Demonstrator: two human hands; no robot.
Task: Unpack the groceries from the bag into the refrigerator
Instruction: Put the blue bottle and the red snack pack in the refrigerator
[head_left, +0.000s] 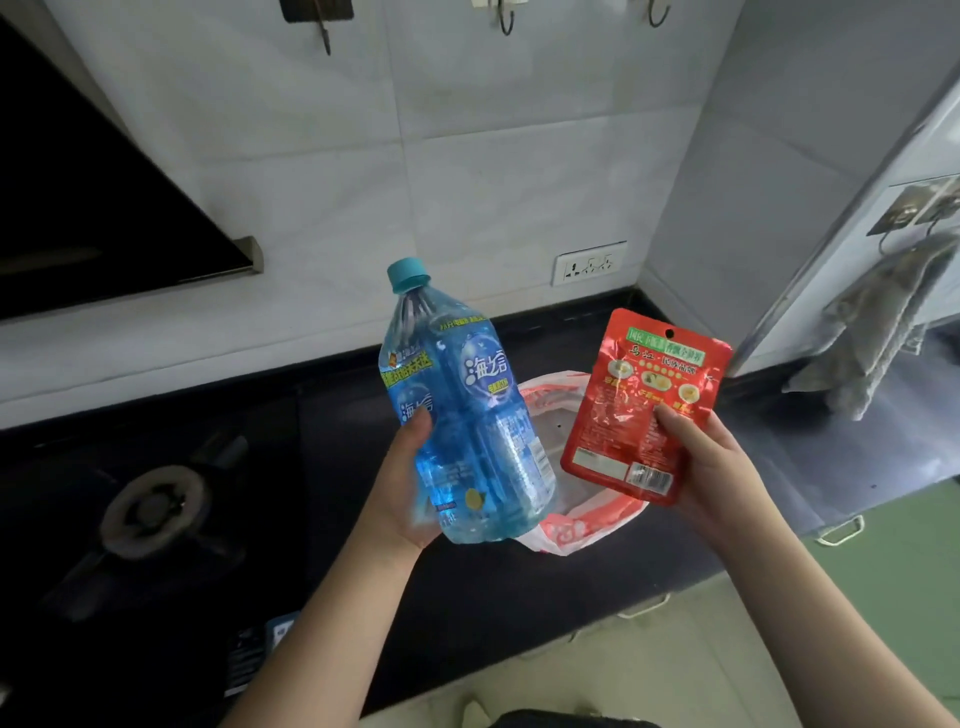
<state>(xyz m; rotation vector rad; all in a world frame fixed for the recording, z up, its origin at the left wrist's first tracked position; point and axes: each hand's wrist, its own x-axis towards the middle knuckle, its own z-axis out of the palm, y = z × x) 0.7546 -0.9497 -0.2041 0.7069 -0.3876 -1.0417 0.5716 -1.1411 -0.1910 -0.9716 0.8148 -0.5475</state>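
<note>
Both hands are lifted above the white and red bag on the dark table. Left hand wraps its fingers round a blue bottle marked 海之言. Right hand pinches a red packet with small Chinese writing, probably ready for the fridge.

A clear blue bottle with a teal cap carries a blue label printed with white characters and a yellow-green band, while the foil pouch is glossy red with green banners along its top edge, pale round pictures and a white panel at its lower corner. Beneath them a thin white bag bears red-pink printing on a black countertop backed by white wall tiles. A cloth at the far right appears grey, though shadow obscures it.
</note>
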